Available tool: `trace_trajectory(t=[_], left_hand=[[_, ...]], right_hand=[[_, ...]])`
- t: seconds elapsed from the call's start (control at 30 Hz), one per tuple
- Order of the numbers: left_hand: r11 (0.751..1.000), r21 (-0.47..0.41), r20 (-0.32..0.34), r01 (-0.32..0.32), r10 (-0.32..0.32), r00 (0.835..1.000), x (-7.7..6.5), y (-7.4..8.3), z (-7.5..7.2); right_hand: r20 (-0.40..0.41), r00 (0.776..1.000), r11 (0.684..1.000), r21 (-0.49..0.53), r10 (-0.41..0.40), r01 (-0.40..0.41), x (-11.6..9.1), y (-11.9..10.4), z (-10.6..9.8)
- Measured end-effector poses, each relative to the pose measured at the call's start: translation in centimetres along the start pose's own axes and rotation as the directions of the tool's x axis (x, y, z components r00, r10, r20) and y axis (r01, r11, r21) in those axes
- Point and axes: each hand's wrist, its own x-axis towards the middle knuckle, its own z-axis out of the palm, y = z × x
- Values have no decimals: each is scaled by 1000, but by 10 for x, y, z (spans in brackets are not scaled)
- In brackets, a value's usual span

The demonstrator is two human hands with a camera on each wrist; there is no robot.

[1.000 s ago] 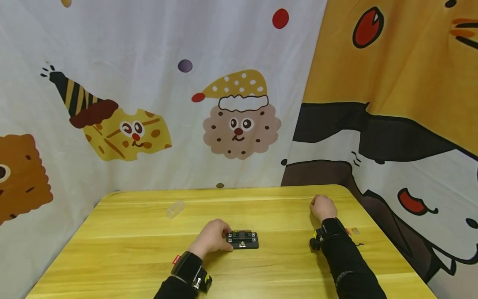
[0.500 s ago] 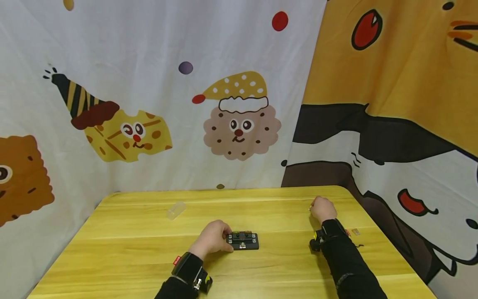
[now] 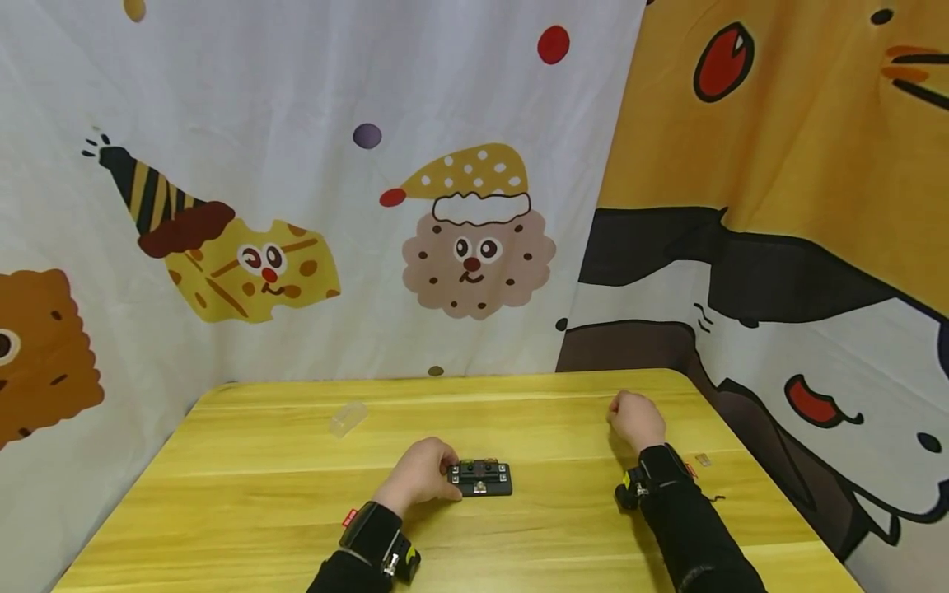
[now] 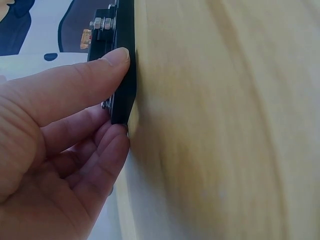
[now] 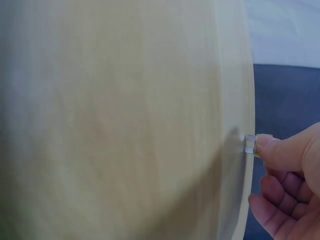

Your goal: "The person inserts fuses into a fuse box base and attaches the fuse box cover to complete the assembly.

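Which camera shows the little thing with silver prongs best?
The right wrist view: the two-pronged piece pokes out plainly there, pinched in the right hand. In the head view I can't spot it; the left wrist view doesn't show it.

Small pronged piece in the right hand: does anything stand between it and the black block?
Nothing visible: only tabletop shows between the right hand, pinching the small pronged piece, and the black block; the left hand grips its left end.
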Motion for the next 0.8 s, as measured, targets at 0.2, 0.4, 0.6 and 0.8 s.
trace_trajectory(t=[0.2, 0.4, 0.6, 0.8], left_hand=[[1000, -11, 4, 10, -10, 1000, 0, 0, 0], [1000, -22, 2, 14, -14, 1000, 0, 0, 0], [999, -22, 3, 26, -26, 1000, 0, 1, -1], [999, -22, 2, 26, -26, 1000, 0, 0, 0]], right_hand=[[-29, 998, 998, -6, -62, 61, 0, -9, 3], [-70, 988, 991, -4, -136, 136, -3, -26, 4], [-75, 982, 984, 6, -175, 176, -7, -46, 3], [-86, 972, 976, 4, -217, 218, -9, -61, 7]])
